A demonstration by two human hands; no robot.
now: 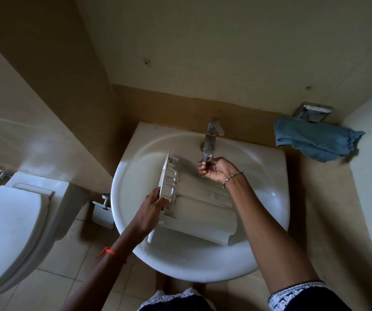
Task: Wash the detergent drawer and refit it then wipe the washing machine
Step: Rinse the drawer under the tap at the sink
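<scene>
The left hand (151,209) gripped the detergent drawer (203,212) by its front panel in the sink (180,265); the right hand (216,171) pinched the tap (210,138) at the sink's twelve o'clock.

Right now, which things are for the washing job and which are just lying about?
For the job: detergent drawer, tap, sink, blue cloth (probably for wiping).
Just lying about: toilet, toilet roll holder, metal wall holder.
</scene>
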